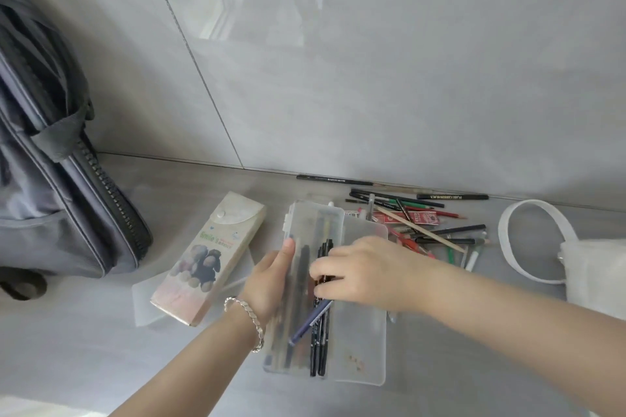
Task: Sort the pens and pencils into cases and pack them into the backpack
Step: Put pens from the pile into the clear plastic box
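A clear plastic case (359,349) lies open on the grey floor, its raised lid (315,220) on the left side. My left hand (267,281) grips the lid's left edge, thumb on top. My right hand (359,271) reaches over the case and pinches black pens (320,342) that lie in it beside a blue pen (310,322). A pile of loose pens and pencils (423,223) sits just right of the case. A cream printed pencil case (213,257) lies shut to the left. The grey backpack (57,186) stands at the far left.
A white pouch with a strap (589,267) lies at the right edge. The grey tiled wall (372,78) rises right behind the pile, with a few pencils (335,179) along its base. A translucent lid (142,305) shows under the cream case.
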A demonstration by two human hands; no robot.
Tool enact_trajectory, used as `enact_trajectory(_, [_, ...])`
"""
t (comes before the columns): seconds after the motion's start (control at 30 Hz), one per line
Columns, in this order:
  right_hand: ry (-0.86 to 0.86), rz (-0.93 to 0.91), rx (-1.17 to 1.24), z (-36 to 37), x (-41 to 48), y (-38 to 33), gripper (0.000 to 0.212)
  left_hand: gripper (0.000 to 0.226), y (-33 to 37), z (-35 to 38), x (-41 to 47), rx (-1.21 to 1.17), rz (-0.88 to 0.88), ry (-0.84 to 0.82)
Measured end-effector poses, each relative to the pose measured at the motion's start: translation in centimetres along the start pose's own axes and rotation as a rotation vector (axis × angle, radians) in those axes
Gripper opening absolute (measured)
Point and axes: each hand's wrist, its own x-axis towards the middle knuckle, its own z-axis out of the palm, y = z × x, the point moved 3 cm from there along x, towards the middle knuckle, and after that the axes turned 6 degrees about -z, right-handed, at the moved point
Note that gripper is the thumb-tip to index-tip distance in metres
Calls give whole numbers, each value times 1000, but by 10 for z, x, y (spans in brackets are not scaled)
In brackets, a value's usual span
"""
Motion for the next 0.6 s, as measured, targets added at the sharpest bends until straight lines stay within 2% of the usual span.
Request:
enact_trajectory(0.1, [-26, 46, 5, 8, 0, -7, 21, 81, -5, 8, 0, 31, 23, 2])
enact_trajectory(0.17, [18, 132, 113, 8, -6, -10, 18, 84, -1, 12, -8, 20, 29, 13])
enact_trajectory(0.3, [141, 412, 331, -6, -27, -15, 27, 39, 1, 14, -14, 17, 57, 68])
enact_trajectory(0.4, [278, 729, 578, -13, -49, -18, 31, 35, -5, 17, -15, 2, 66, 55])
enact_trajectory(0.47, [387, 859, 781, -13, -61, -23, 36, 35, -10, 19, -16, -12, 53, 52])
enact_trajectory(0.53, [549, 956, 931, -14, -69, -30, 51, 36, -11, 21, -17, -7, 63, 69])
enact_trajectory(0.6, [742, 1083, 1169, -11, -73, -34, 53, 36, -8, 24, -20, 35, 83, 119])
